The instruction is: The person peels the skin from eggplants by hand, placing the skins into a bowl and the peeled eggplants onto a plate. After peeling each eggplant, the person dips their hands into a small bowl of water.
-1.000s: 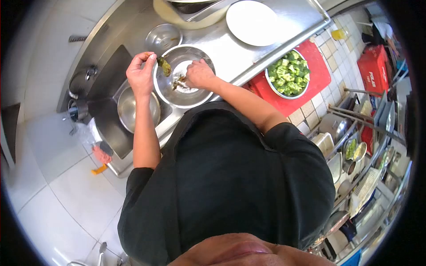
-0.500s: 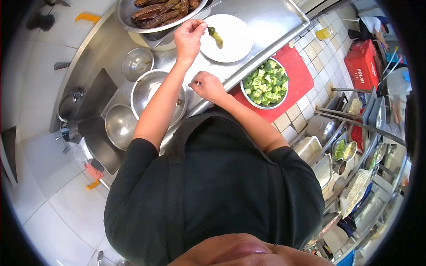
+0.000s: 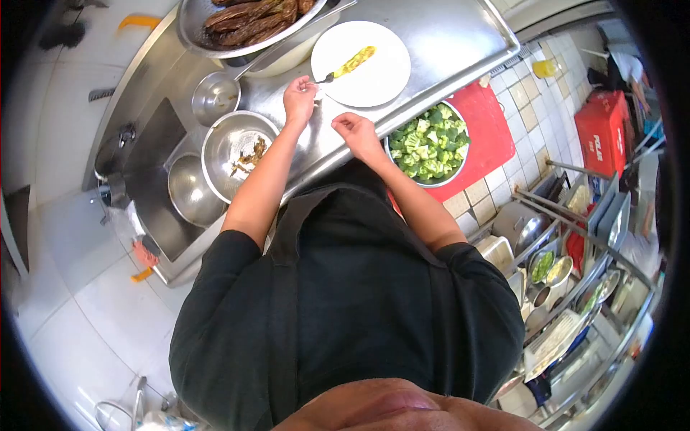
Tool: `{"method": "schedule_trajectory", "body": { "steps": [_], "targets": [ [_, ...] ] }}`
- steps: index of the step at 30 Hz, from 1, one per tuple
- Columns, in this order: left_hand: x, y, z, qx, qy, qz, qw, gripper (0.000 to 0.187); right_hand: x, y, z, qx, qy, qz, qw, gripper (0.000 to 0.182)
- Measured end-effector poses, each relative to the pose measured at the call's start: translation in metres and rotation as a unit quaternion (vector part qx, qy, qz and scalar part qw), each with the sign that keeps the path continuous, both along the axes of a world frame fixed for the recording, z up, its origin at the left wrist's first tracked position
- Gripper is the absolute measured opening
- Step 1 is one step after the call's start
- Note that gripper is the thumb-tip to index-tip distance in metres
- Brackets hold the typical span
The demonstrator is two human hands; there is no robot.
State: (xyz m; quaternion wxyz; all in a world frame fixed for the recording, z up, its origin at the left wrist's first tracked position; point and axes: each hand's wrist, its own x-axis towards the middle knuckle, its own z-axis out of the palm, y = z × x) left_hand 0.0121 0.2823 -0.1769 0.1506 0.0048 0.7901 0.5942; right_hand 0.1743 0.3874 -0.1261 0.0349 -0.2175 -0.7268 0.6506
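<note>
Eggplant (image 3: 353, 61) diagonal on plate (image 3: 381, 79), stem toward left hand (image 3: 299, 99)

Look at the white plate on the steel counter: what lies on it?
On the white plate lies one peeled yellow-green vegetable strip, its stem by the left hand. Nothing else shows.

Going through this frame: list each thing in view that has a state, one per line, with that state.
left hand: at the white plate's edge, fingers on the pepper's stem end.
right hand: holds nothing, over the steel counter.
peeled pepper: lying flat on the plate.
white plate: holds only the pepper.
large steel bowl: holds dark scraps.
small steel bowl: nearly empty.
broccoli bowl: full of florets.
tray of roasted peppers: loaded.
</note>
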Motion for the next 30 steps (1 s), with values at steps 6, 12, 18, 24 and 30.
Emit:
{"method": "schedule_trajectory", "body": {
  "steps": [6, 12, 18, 24, 30],
  "targets": [
    [0.028, -0.09, 0.083, -0.054, 0.021, -0.01, 0.998, 0.037, -0.017, 0.021, -0.014, -0.065, -0.023, -0.028, 0.997, 0.02],
    [0.042, -0.283, 0.078, -0.22, 0.146, 0.14, 0.954, 0.034, -0.039, -0.014, -0.015, -0.067, -0.025, 0.019, 0.997, 0.012],
    [0.065, -0.351, 0.039, -0.262, 0.01, 0.132, 0.956, 0.047, -0.063, -0.094, 0.006, 0.081, 0.063, 0.096, 0.99, 0.015],
    [0.078, -0.289, 0.051, -0.205, -0.037, 0.056, 0.976, 0.038, -0.077, -0.119, 0.023, 0.23, 0.106, 0.133, 0.958, 0.013],
    [0.071, -0.262, 0.021, -0.119, -0.017, 0.052, 0.991, 0.04, -0.126, -0.147, 0.039, 0.342, 0.175, 0.171, 0.907, 0.012]
  ]
}}
